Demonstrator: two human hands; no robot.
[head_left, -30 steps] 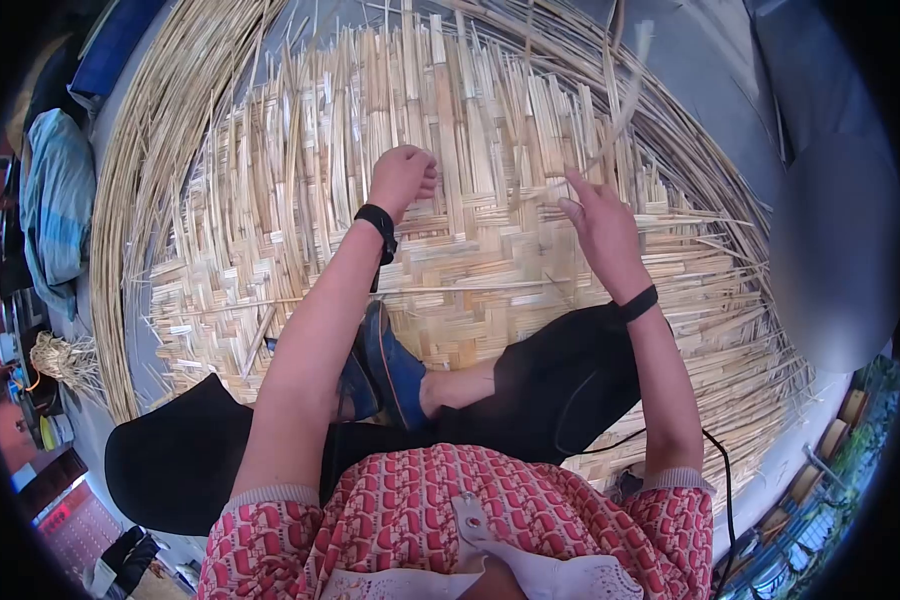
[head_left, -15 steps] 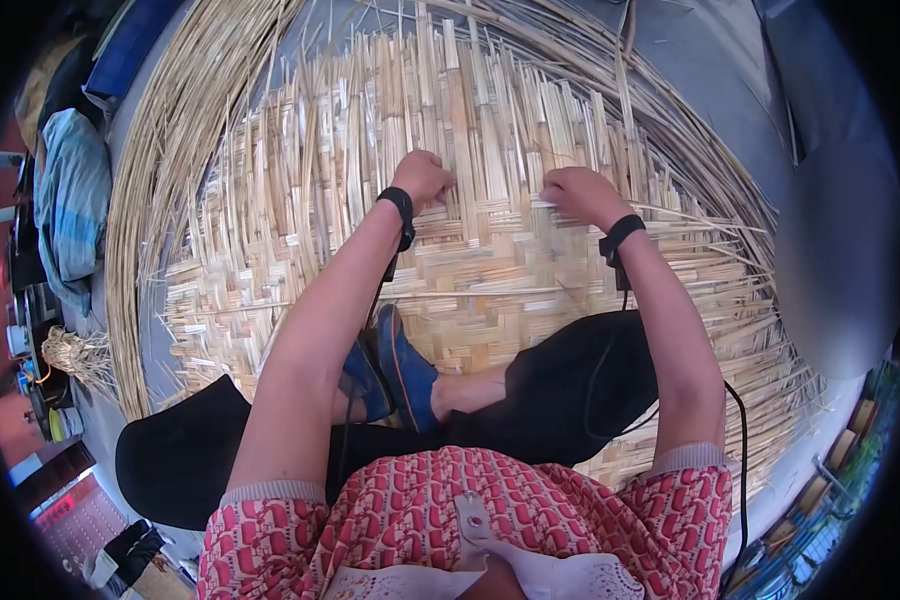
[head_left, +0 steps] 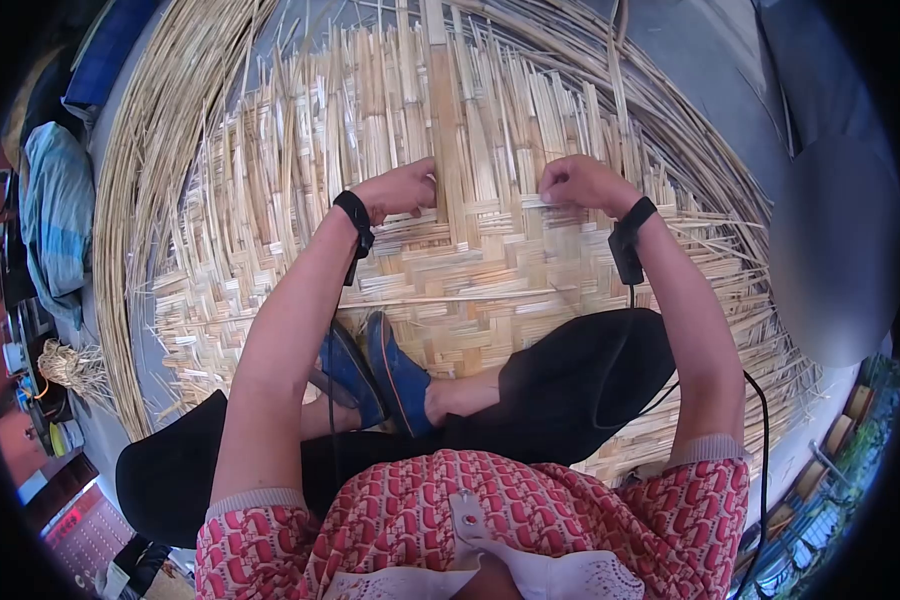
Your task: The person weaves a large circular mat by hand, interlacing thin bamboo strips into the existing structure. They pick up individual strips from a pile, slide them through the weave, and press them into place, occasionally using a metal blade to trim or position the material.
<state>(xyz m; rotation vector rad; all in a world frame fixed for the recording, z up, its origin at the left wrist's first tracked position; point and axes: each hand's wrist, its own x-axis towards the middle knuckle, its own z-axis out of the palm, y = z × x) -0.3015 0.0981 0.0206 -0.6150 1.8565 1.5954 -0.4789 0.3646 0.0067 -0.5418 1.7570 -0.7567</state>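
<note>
A large woven mat of pale split reeds [head_left: 490,265] spreads in front of me, with loose strip ends pointing away at its far side. My left hand [head_left: 402,190] is over the weave, fingers curled beside a broad upright strip [head_left: 444,120]; whether it grips that strip is unclear. To the right, my right hand [head_left: 582,186] is closed, fingertips pinched at the end of a pale crosswise strip [head_left: 515,203]. What lies between those fingertips is too small to make out. Both wrists wear black bands.
Long loose reeds [head_left: 150,150] lie in a bundle along the left, and more [head_left: 680,110] curve round the far right. My blue shoes [head_left: 400,375] rest on the mat's near part. A blue cloth bundle [head_left: 60,220] is at the far left. A blurred patch covers the right edge.
My left hand has moved left and turned more sideways. The broad strip beside it now stands out over the weave. My right hand has shifted only slightly.
</note>
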